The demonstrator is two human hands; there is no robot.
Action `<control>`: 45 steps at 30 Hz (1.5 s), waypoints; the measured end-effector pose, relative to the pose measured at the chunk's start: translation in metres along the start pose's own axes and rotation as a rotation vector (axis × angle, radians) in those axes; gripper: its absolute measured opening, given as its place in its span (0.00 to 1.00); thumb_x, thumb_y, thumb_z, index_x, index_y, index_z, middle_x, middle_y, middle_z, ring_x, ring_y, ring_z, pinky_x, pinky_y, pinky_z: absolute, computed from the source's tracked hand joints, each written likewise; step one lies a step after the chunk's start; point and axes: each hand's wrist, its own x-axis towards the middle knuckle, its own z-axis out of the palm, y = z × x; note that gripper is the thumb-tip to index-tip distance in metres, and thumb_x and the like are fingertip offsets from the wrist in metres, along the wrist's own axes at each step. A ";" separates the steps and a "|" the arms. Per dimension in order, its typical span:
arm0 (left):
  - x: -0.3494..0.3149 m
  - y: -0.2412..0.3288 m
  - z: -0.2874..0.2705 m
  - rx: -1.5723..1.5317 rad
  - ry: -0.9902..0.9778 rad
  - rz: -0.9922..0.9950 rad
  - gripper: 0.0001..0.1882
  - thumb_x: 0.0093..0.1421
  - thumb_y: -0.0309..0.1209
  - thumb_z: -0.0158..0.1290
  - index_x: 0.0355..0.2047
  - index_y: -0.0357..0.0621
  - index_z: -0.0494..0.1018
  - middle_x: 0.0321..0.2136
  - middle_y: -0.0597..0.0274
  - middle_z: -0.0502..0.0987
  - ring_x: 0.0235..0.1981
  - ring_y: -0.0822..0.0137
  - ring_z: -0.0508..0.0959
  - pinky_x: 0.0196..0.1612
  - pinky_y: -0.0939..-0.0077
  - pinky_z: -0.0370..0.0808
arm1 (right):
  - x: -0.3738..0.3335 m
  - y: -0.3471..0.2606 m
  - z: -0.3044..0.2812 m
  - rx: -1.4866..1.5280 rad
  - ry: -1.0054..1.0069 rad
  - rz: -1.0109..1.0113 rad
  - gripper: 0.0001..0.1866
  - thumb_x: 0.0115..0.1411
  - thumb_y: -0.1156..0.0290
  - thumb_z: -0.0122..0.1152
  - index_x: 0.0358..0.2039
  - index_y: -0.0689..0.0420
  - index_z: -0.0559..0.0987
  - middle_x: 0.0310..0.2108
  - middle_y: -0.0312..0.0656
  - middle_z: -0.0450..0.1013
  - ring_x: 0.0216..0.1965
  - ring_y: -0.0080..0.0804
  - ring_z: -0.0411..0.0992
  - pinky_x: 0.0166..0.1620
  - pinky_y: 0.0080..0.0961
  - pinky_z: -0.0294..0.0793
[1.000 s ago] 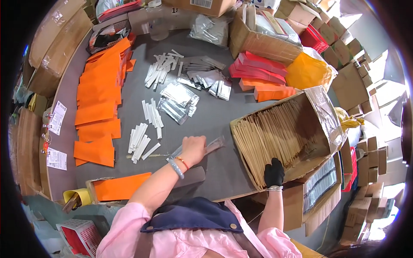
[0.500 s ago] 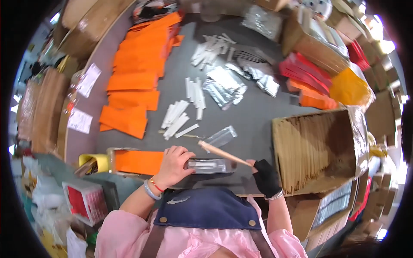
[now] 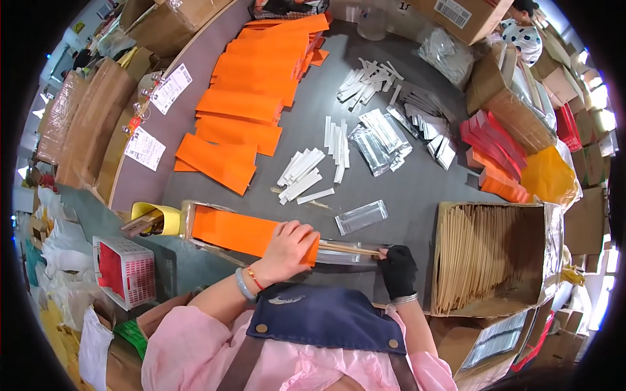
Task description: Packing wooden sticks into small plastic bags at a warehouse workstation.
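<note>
The fingers of my left hand curl over the right end of a flat orange sleeve, which lies along the near side of the table. My right hand, in a black fingerless glove, pinches the right end of a slim tan stick-like piece. That piece points left, and its far end meets the open edge of the orange sleeve beside my left fingers; how far it goes in is hidden. Under it lies a clear plastic packet. Another clear packet rests farther up the table.
A pile of orange sleeves lies at the far left. White strips and silvery packets spread over the middle. An open carton packed with tan pieces stands at right. At left sits a yellow cup; red packs lie far right.
My left hand has moved onto the sleeve's right end, and the sleeve has shifted right over the clear packet. The tan piece has swung down from its slant to meet the sleeve. The view has shifted too.
</note>
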 end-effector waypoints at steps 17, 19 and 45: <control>0.041 -0.049 -0.061 0.167 -0.185 0.152 0.08 0.44 0.27 0.54 0.28 0.48 0.74 0.43 0.53 0.69 0.44 0.50 0.69 0.45 0.54 0.67 | 0.028 -0.051 -0.039 -0.224 -0.227 0.046 0.33 0.39 0.54 0.74 0.46 0.52 0.74 0.39 0.42 0.73 0.45 0.44 0.71 0.48 0.41 0.65; 0.027 -0.093 -0.060 0.281 0.067 0.031 0.12 0.42 0.25 0.56 0.31 0.45 0.75 0.49 0.49 0.69 0.49 0.46 0.68 0.50 0.50 0.66 | 0.027 -0.048 -0.044 -0.200 -0.199 0.065 0.33 0.39 0.54 0.74 0.46 0.52 0.74 0.39 0.42 0.73 0.44 0.44 0.71 0.48 0.42 0.65; 0.020 -0.047 0.015 -0.156 0.087 -0.380 0.31 0.51 0.40 0.64 0.53 0.42 0.70 0.51 0.53 0.71 0.56 0.51 0.67 0.58 0.49 0.60 | 0.049 -0.075 0.010 0.018 -0.233 -0.182 0.34 0.40 0.57 0.76 0.50 0.53 0.76 0.49 0.44 0.72 0.53 0.46 0.68 0.56 0.42 0.63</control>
